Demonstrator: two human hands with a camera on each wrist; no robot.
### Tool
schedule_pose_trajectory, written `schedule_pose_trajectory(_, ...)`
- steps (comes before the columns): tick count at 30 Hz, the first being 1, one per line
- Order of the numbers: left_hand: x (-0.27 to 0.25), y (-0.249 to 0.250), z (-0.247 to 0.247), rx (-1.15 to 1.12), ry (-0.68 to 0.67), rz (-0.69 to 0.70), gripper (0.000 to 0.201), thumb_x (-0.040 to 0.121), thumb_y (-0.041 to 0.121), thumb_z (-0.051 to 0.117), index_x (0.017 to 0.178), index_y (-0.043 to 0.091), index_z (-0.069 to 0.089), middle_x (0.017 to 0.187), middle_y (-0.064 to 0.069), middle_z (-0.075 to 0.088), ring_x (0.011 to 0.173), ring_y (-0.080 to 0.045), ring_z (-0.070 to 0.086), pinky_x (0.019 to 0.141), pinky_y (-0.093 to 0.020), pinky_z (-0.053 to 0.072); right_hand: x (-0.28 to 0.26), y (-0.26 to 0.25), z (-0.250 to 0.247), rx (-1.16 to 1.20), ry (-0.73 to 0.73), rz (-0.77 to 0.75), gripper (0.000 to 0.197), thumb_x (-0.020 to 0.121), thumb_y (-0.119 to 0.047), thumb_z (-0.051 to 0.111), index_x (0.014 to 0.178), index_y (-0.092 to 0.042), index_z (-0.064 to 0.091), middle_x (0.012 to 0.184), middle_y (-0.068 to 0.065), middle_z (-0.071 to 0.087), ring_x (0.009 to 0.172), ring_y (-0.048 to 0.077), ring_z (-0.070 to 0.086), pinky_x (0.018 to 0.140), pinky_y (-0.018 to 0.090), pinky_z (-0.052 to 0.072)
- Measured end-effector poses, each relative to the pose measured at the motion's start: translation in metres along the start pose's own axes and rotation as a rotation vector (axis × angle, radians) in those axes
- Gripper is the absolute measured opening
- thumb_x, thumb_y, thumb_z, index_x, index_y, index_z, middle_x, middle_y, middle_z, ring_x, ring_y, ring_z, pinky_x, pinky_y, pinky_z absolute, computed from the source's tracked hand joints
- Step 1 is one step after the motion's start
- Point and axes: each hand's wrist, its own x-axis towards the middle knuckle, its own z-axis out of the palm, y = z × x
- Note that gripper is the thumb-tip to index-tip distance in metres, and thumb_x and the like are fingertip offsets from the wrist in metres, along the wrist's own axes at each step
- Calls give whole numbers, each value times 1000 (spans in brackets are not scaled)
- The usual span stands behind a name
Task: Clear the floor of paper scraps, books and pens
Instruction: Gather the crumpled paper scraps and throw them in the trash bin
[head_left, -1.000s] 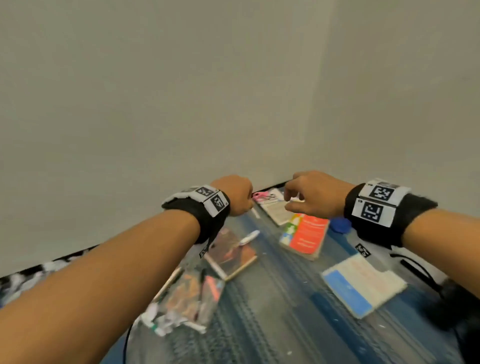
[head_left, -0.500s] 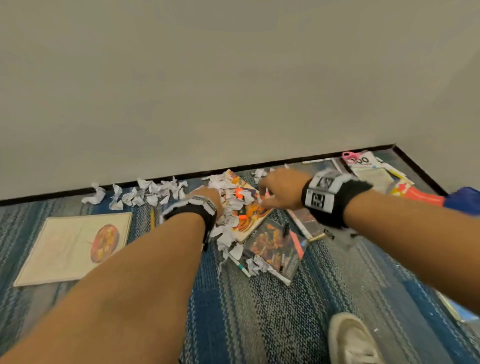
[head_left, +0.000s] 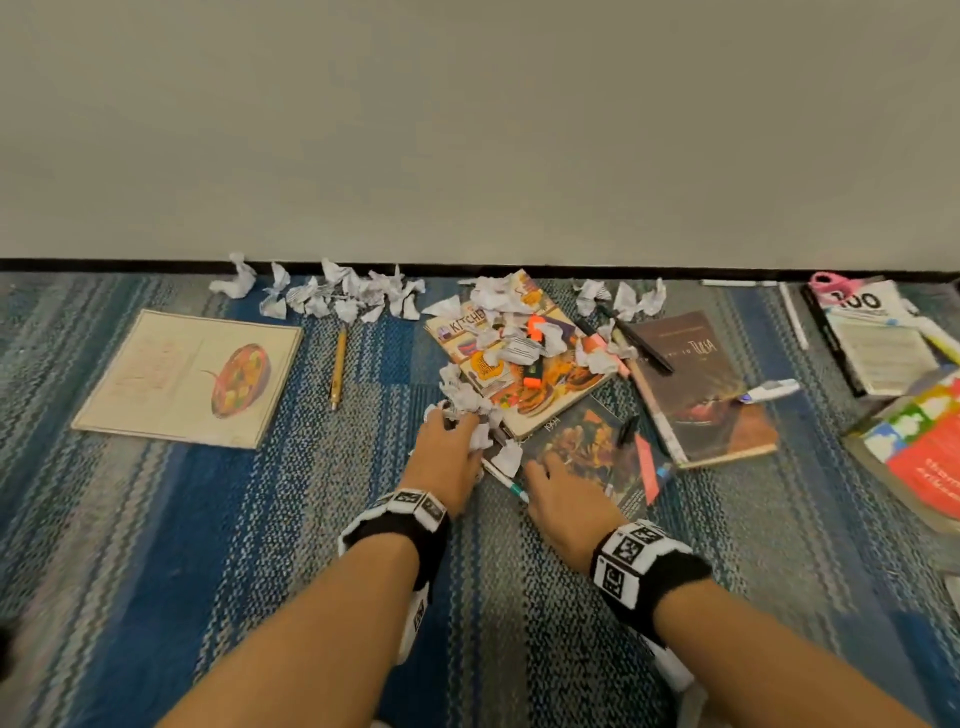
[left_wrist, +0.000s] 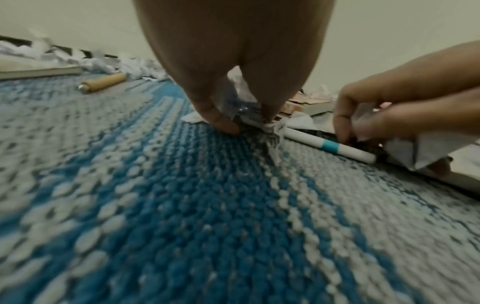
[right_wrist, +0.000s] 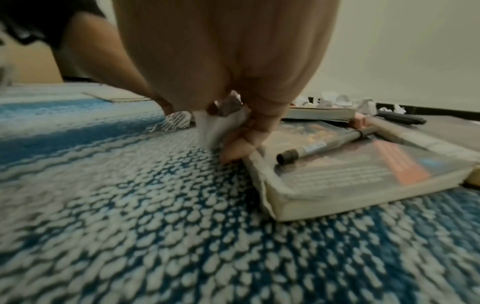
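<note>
Crumpled paper scraps (head_left: 498, 353) litter a colourful cookbook (head_left: 550, 387) on the blue carpet. My left hand (head_left: 452, 423) is at the pile's near left corner and pinches scraps (left_wrist: 237, 102) against the carpet. My right hand (head_left: 535, 467) is at the left edge of a dark book (right_wrist: 350, 172) and holds a white scrap (right_wrist: 218, 127) in curled fingers. A white pen with a teal band (left_wrist: 330, 146) lies between the hands. A grey pen (right_wrist: 324, 145) lies on the dark book.
More scraps (head_left: 332, 296) line the wall's black skirting. A beige book (head_left: 171, 379) and a wooden pen (head_left: 337, 369) lie to the left. A brown book (head_left: 701, 395), markers and further books (head_left: 878, 343) lie to the right.
The view swung left and down to the pile. Both hands dropped to the carpet at the pile's near edge and closed on scraps.
</note>
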Motion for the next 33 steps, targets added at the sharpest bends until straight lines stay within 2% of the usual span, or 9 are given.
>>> schedule_pose_trajectory(6, -15, -17, -17, -115, 146, -141, 41, 91, 39, 54, 124, 16, 52, 108, -10, 48, 98, -32, 54, 82, -36, 42, 12, 0, -18, 97, 254, -80, 20, 94, -22, 43, 109, -10, 46, 108, 6, 43, 90, 26, 47, 71, 32, 33)
schedule_pose_trajectory(11, -15, -24, -31, 22, 194, -308, 48, 89, 59, 47, 86, 13, 62, 97, -11, 58, 90, -31, 57, 76, -37, 45, 33, -4, -13, -164, 186, -109, 37, 92, -20, 49, 127, -16, 38, 125, 13, 36, 100, 35, 51, 65, 39, 44)
schedule_pose_trajectory(16, -13, -31, -30, 28, 271, -329, 34, 92, 36, 55, 112, 8, 57, 118, -13, 46, 106, -32, 50, 91, -41, 43, 40, 16, -2, -207, 247, -266, 23, 86, -14, 59, 100, -12, 41, 106, 12, 44, 84, 32, 53, 54, 39, 48)
schedule_pose_trajectory(20, -7, -32, -25, -113, 246, -165, 55, 88, 14, 62, 137, 17, 38, 132, -14, 35, 109, -34, 51, 93, -41, 46, 42, 8, -13, 6, 444, -280, 18, 84, -26, 42, 84, -9, 47, 91, 6, 46, 72, 20, 44, 55, 32, 44)
schedule_pose_trajectory(23, 1, -30, -18, 32, 109, -102, 64, 91, 26, 60, 146, 33, 29, 144, -11, 28, 124, -36, 37, 101, -46, 43, 57, -6, -31, 107, 616, -196, 11, 79, -13, 50, 85, -4, 53, 99, 12, 52, 83, 26, 53, 63, 28, 44)
schedule_pose_trajectory(25, 5, -27, -13, 144, 57, -113, 60, 92, 34, 59, 145, 34, 32, 147, -8, 26, 126, -36, 32, 101, -46, 41, 68, -18, -40, 129, 600, -99, 24, 78, -5, 54, 101, -2, 52, 120, 16, 47, 105, 34, 52, 80, 38, 50)
schedule_pose_trajectory(28, 9, -19, -8, 179, 114, -134, 43, 91, 15, 57, 132, 19, 44, 140, -12, 31, 118, -36, 38, 93, -43, 44, 81, -31, -43, 35, 434, -47, 58, 78, -15, 59, 133, -12, 39, 149, 17, 24, 130, 37, 33, 98, 46, 43)
schedule_pose_trajectory(30, 9, -12, -4, 121, 126, -185, 35, 90, 6, 54, 123, 11, 42, 134, -17, 31, 113, -37, 42, 87, -41, 43, 86, -33, -35, -141, 304, -129, 69, 80, -27, 59, 142, -23, 31, 155, 9, 19, 134, 35, 29, 100, 48, 40)
schedule_pose_trajectory(33, 5, -11, 4, 48, 147, -225, 23, 94, 10, 46, 116, 6, 42, 130, -18, 33, 105, -38, 49, 83, -40, 42, 87, -30, -24, -332, 266, -229, 45, 84, -25, 57, 128, -20, 48, 143, 7, 42, 119, 32, 44, 86, 46, 44)
